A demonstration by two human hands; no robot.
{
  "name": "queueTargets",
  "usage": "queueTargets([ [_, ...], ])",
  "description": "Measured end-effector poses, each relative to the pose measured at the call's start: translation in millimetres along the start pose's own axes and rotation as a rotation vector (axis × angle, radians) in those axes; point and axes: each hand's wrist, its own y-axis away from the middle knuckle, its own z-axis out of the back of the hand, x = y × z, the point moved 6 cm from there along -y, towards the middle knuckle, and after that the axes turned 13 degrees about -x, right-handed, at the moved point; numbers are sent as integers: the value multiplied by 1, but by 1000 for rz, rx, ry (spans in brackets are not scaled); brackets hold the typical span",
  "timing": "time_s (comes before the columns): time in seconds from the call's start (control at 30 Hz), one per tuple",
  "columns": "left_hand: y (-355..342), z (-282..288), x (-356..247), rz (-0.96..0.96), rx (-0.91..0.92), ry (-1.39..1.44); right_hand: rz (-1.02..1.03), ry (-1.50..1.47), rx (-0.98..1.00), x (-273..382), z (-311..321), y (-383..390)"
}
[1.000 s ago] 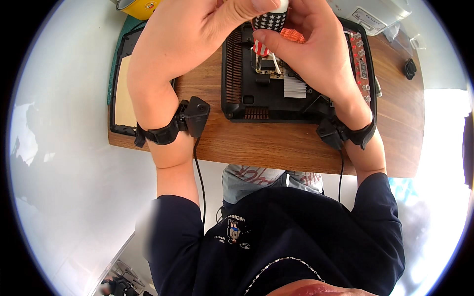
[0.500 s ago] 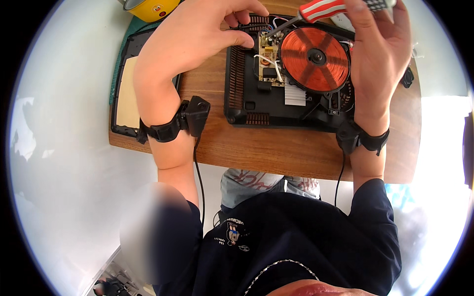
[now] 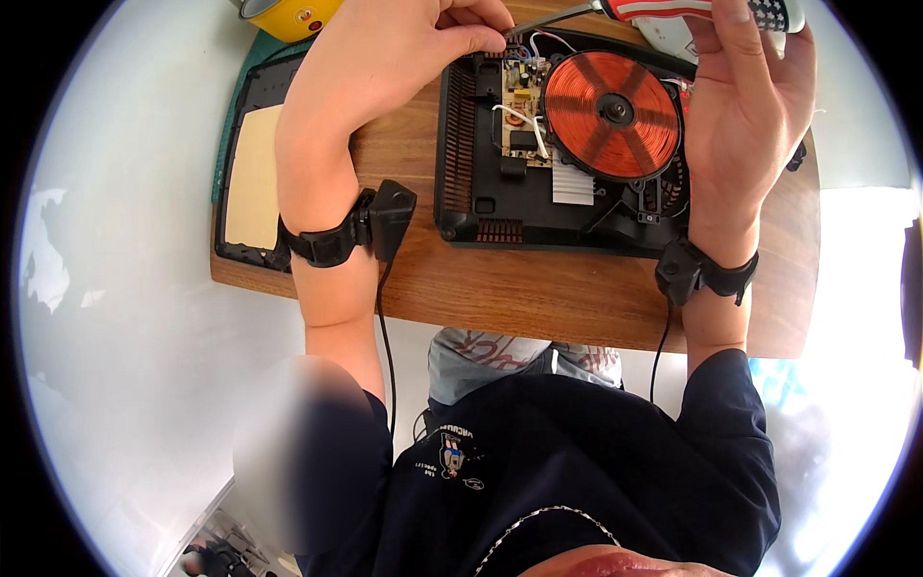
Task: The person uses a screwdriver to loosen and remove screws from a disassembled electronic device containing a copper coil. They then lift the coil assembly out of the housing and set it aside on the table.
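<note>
My right hand (image 3: 735,120) grips the red, white and black star-patterned handle of a screwdriver (image 3: 659,8). Its metal shaft slants left, over the back edge of an opened induction cooker (image 3: 500,216). At the shaft's tip, the thumb and fingers of my left hand (image 3: 409,53) are pinched together; whether they hold a small part there is hidden. Inside the black housing sit a round copper coil (image 3: 586,106), a circuit board (image 3: 519,101) with white wires, and a silvery finned heat sink (image 3: 574,185). Both wrists wear black strapped devices with cables.
Left of the cooker, a black-framed panel with a beige sheet (image 3: 252,183) lies on a green mat (image 3: 227,125). A yellow pot-like container (image 3: 288,17) stands at the far left. The wooden table's (image 3: 538,298) near edge runs just before my body.
The screwdriver tip has lifted off the circuit board and moved back and left to my left fingers. Those fingers were apart and have closed at the tip.
</note>
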Motion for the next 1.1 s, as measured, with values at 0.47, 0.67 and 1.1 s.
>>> queueTargets([
  [0.47, -34, 2, 124, -12, -146, -417, -11, 78, -158, 2, -9, 5],
  [0.67, -51, -50, 218, -40, -55, -558, 7, 30, -45, -6, 3, 3],
  [1.1, -48, -57, 224, -43, -32, -565, 9, 66, -13, -9, 1, 2],
])
